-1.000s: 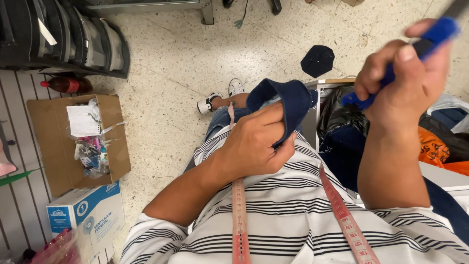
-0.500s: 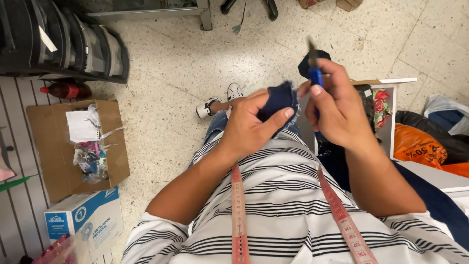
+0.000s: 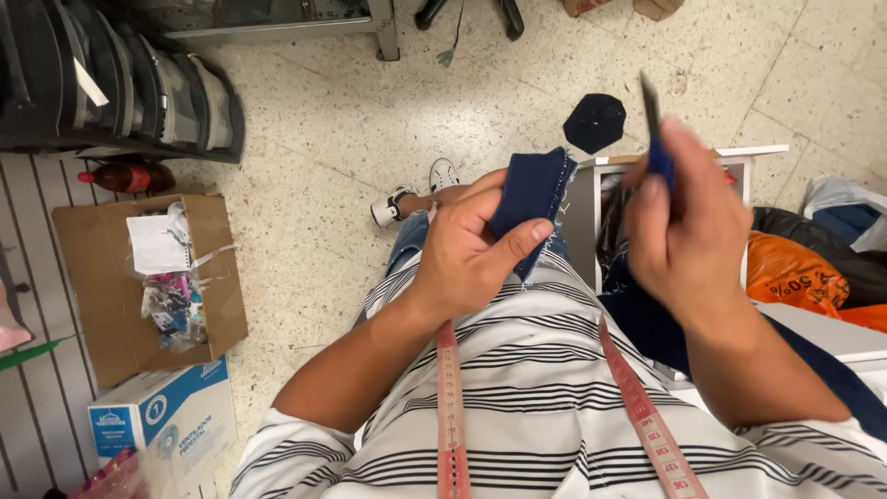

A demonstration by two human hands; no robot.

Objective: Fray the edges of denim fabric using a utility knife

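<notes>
right hand (image 3: pixel 688 231) has drifted off to the side since half a sec ago | fingers curled tight round a blue-handled tool (image 3: pixel 654 129) (blade up, blurry) | left hand (image 3: pixel 467 254) pinches navy fabric (image 3: pixel 534 199) over the lap, frayed edge exposed for working

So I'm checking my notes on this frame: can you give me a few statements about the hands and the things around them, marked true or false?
1. The left hand grips a folded piece of dark blue fabric. True.
2. The right hand is empty. False: it holds a blue-handled tool.
3. A measuring tape hangs over the striped shirt. True.
4. The open cardboard box sits on a table. False: it sits on the floor.
5. A red-capped bottle lies near the box. True.
</notes>
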